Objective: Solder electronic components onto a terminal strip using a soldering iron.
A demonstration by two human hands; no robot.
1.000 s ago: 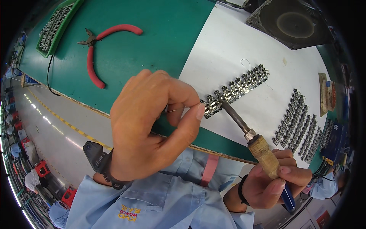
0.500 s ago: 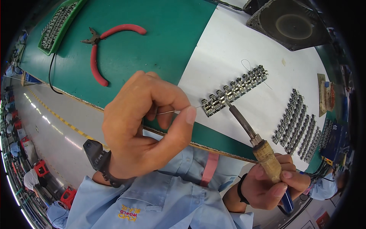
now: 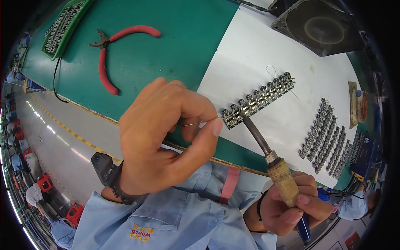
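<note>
My left hand [image 3: 168, 133] pinches a thin solder wire [image 3: 191, 124] between thumb and forefinger, at the near left end of a strip of small metal parts [image 3: 259, 99]. That strip lies slantwise on white paper. In my right hand [image 3: 296, 204] is a soldering iron [image 3: 285, 183], gripped by its worn wrapped handle. Its tip touches or nearly touches the strip close to the left end; contact itself is too small to make out. A thin wire loop [image 3: 271, 71] sticks out by the strip's far end.
Red-handled pliers [image 3: 103, 43] lie spread on the green mat [image 3: 179, 54]. A green tray [image 3: 68, 39] of metal strips stands far left. More finished-looking strips [image 3: 323, 137] lie on the paper [image 3: 233, 54] at right. A dark fan [image 3: 323, 31] stands at the back right.
The soldering iron's tip has moved left along the strip, toward its near end. My left hand has shifted slightly right, closer to the strip.
</note>
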